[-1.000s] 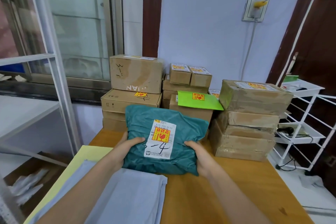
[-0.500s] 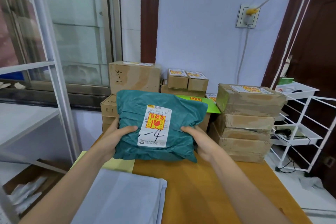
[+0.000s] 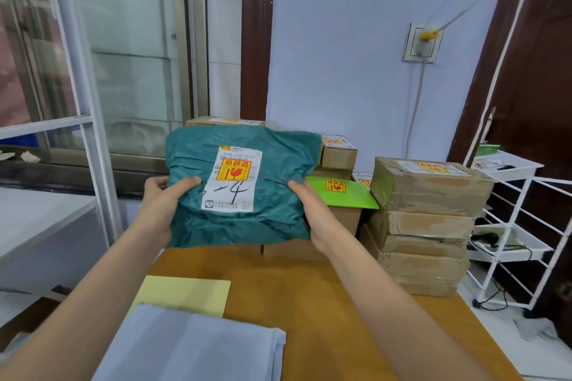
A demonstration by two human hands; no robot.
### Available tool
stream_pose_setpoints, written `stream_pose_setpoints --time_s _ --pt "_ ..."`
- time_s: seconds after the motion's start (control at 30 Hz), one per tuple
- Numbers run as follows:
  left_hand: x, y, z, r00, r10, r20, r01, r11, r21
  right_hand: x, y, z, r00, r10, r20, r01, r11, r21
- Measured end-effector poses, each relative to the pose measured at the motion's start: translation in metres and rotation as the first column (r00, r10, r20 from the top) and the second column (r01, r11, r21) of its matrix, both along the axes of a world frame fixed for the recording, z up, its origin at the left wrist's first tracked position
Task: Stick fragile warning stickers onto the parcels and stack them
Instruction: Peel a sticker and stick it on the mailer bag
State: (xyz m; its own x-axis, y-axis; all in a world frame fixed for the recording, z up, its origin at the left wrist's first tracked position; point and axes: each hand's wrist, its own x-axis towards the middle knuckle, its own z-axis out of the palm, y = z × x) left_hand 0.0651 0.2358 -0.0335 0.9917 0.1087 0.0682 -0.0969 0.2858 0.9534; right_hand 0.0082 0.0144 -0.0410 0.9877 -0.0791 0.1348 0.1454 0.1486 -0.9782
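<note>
Left hand (image 3: 164, 198) and right hand (image 3: 312, 210) grip the teal mailer bag (image 3: 238, 189) by its two side edges, thumbs on the front face, holding it upright and clear above the counter (image 3: 325, 303). White shipping label (image 3: 233, 179) on the bag front carries a yellow-red fragile sticker (image 3: 233, 169). Behind the bag: stacked cardboard boxes, partly hidden. Right of the bag: green envelope (image 3: 346, 193) with its own sticker, then a taped box stack (image 3: 424, 226). Below the bag, on the counter: yellow sheet (image 3: 185, 294), grey folded sheets (image 3: 192, 346).
</note>
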Motion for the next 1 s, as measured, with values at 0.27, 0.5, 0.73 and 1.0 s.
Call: stream_pose_setpoints --time_s 0.27,0.5,0.73,1.0 --pt "0.025 0.008 0.024 0.986 0.063 0.157 -0.086 0.986 0.145 0.038 0.011 0.022 1.000 -0.010 0.019 0.010 1.000 0.000" --pt "0.053 0.009 0.026 0.985 0.024 0.171 -0.055 0.983 0.178 0.073 0.020 0.036 0.998 -0.057 -0.002 0.057 0.998 -0.023" --pt "0.086 0.008 0.009 0.995 -0.001 0.104 -0.016 0.985 0.170 0.104 0.029 0.022 0.993 -0.116 -0.029 0.116 0.993 -0.001" --pt "0.114 0.007 -0.009 0.998 0.037 0.050 -0.045 0.984 0.174 0.122 0.030 0.012 0.990 -0.116 -0.080 0.112 0.992 -0.058"
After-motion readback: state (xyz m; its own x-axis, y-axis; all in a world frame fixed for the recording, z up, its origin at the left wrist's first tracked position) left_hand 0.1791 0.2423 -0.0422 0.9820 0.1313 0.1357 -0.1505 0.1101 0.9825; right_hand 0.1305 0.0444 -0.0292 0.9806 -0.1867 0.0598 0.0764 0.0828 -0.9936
